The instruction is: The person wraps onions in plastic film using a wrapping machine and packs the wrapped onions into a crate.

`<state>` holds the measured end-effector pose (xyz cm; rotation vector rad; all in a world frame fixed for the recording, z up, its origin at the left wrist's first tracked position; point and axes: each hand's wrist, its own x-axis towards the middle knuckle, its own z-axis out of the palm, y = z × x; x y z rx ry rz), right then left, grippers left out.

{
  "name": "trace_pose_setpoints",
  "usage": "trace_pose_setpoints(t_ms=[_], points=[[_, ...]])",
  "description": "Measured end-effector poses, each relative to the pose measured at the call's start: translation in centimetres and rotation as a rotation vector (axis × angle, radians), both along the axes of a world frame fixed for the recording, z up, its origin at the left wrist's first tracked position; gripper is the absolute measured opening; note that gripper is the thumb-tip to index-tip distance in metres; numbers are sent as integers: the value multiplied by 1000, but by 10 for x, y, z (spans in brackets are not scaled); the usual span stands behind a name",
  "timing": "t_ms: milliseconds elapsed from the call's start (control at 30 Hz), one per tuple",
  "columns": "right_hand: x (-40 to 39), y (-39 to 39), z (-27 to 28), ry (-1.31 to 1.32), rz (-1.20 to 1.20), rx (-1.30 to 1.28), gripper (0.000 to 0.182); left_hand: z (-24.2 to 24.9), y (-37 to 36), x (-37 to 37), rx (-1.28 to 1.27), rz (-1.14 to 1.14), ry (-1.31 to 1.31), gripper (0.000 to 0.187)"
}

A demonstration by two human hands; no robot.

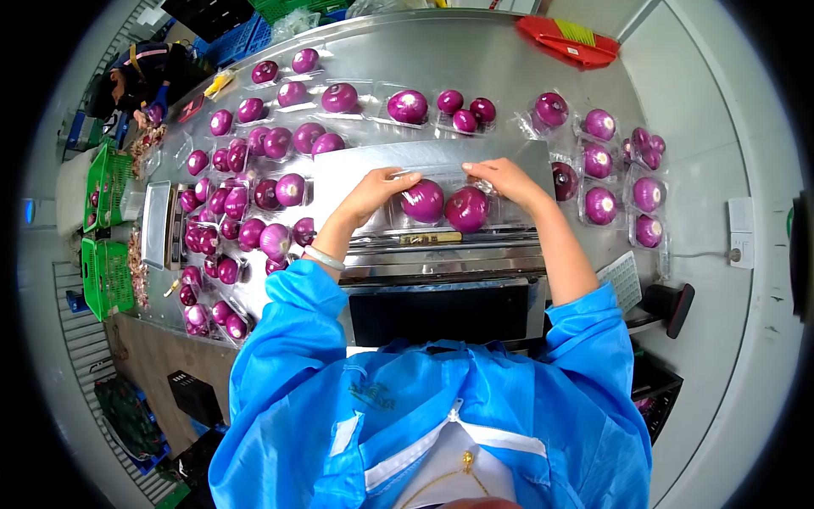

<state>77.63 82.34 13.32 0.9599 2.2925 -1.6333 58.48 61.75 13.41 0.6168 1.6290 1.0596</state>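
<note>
Two large red onions, a left one (422,201) and a right one (466,209), sit side by side in a clear plastic tray on the metal wrapping machine (339,170). My left hand (377,193) is at the left onion's upper left, its thumb and fingers pinched on clear plastic film. At the upper right of the other onion, my right hand (506,180) pinches the film too. Between the hands the film stretches, shiny and hard to trace. Where the film ends under the onions is hidden.
Many red onions (275,242) in clear trays crowd the steel table on the left; more packs (599,159) stand at the right. A red dustpan-like item (570,42) lies at the back right. Green crates (108,276) and another person (153,76) are at the far left.
</note>
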Motion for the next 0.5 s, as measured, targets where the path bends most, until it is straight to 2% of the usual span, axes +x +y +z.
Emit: trace_pose_setpoints(t_ms=[33,67,167,233,300,333,367,433,500], points=[[3,-3,4,-24,10,-89,55,9,-4,1,-48,-35,-82,60],[11,-3,1,100,107,4,55,9,-8,2,-48,-51,11,62],[33,-24,-12,332,20,233,55,9,-21,15,-24,-94,244,68],[43,-35,-1,262,-35,62,64,-20,-32,23,149,-7,306,72],[56,-54,18,120,-102,-84,69,6,-49,36,-99,-21,85,77],[71,-67,20,132,-152,-155,60,23,-61,47,-223,-28,-28,79],[84,-82,36,64,-102,-101,61,41,-76,68,-115,-26,-42,85],[114,-107,37,71,-2,-86,66,17,-110,80,-215,-106,-41,87],[139,-135,36,2,4,-96,63,15,-133,114,-243,-76,46,89]])
